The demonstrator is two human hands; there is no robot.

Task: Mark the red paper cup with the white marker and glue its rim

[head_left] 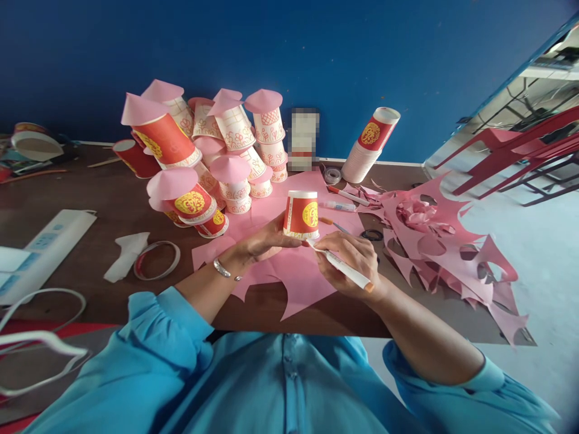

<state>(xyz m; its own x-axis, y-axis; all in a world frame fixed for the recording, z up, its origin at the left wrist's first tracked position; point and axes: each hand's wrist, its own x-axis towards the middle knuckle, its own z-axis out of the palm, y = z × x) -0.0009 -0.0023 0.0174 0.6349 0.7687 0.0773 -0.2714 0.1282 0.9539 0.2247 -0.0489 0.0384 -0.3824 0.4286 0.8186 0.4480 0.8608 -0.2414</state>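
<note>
My left hand (266, 239) is wrapped round the side and underside of a red-and-white paper cup (295, 214) with a yellow emblem. In my right hand (353, 253) is a white marker pen (346, 270) with an orange end, its tip at the cup's lower edge; whether it touches cannot be made out. Below both hands lie pink paper sheets (305, 286). To the left stand several stacked paper cups with pink paper cone tops (230, 170), many bearing red drawings of flowers and lines. Part of the left fingers is hidden behind the cup.
Cut pink paper scraps (434, 235) cover the table's right side. A cup stack (362, 160) leans near the blue wall. Pens, a glue stick (338, 206) and a tape roll (332, 175) lie behind my right hand. A power strip (49, 253) and tape ring (157, 260) lie left.
</note>
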